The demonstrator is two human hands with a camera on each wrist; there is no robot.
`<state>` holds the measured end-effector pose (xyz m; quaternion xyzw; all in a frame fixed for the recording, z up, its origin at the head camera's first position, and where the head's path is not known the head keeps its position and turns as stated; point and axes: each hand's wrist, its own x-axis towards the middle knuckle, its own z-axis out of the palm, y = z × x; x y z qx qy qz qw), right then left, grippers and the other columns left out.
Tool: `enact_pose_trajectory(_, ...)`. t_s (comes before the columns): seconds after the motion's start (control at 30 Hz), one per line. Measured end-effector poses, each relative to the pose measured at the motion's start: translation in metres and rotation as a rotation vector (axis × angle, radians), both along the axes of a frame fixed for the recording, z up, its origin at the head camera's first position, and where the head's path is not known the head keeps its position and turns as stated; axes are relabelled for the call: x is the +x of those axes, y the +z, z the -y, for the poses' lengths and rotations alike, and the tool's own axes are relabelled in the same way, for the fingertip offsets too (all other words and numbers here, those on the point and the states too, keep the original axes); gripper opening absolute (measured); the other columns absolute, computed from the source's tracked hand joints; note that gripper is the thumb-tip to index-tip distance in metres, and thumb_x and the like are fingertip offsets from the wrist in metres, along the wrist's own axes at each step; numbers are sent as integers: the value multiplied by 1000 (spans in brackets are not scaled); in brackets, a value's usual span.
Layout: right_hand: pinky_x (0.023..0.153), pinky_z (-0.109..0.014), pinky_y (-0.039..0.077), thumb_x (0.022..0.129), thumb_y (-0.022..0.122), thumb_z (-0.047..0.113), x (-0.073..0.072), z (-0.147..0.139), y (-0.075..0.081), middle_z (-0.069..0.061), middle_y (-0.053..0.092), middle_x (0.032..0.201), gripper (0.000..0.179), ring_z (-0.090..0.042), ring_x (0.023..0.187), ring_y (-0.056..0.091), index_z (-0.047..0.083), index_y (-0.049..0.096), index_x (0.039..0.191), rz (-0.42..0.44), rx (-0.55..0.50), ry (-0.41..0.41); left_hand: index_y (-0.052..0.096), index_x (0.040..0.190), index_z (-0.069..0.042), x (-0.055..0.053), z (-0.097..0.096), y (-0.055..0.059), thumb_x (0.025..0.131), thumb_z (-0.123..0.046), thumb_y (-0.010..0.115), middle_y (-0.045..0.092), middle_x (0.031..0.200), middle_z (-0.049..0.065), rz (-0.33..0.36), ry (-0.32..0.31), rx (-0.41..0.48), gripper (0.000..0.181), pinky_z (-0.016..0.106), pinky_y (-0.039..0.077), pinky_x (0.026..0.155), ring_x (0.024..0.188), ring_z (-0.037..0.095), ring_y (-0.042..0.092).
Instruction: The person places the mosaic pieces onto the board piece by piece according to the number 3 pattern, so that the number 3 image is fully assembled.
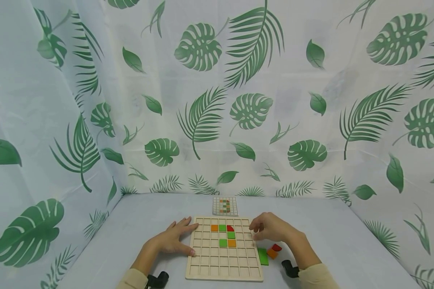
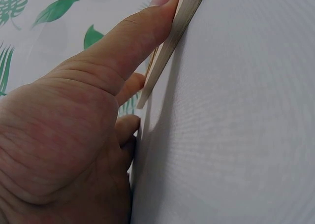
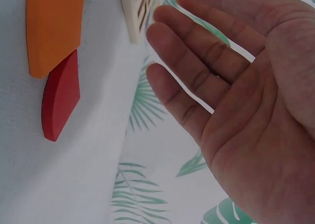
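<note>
A pale wooden grid board (image 1: 209, 272) lies in front of me, with orange, green and red pieces such as a green square (image 1: 222, 243) and a red rounded piece (image 1: 230, 228) in its cells. My left hand (image 1: 171, 239) rests at its left side, fingers spread; in the left wrist view the thumb (image 2: 142, 34) lies on the board's edge. Over the right edge hovers my right hand (image 1: 273, 228), fingers slightly bent. In the right wrist view its fingers (image 3: 189, 61) are loosely extended with nothing visible against them; the thumb tip is out of frame.
Beside the board's right edge lie a green piece (image 1: 263, 257), an orange piece (image 1: 272, 253) and a red rounded piece (image 3: 61, 98). Behind the board is a small card (image 1: 217, 212) printed with a grid of coloured shapes. A leaf-patterned curtain (image 1: 289, 120) encloses the table's back and sides.
</note>
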<state>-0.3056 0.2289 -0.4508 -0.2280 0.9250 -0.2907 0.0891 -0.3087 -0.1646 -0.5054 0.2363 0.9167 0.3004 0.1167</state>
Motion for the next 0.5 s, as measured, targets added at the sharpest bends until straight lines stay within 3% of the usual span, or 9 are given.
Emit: enact_pose_trajectory(0.5,64,-29,52,77,90,7,5,-3,2,4,68,76,16,-16,72,60,13,76,82,85,40,72,44,159,-25,-2,1,-1,74,-58,88,20,174,15,1,-7,3,101,65,2,130,162,39,13)
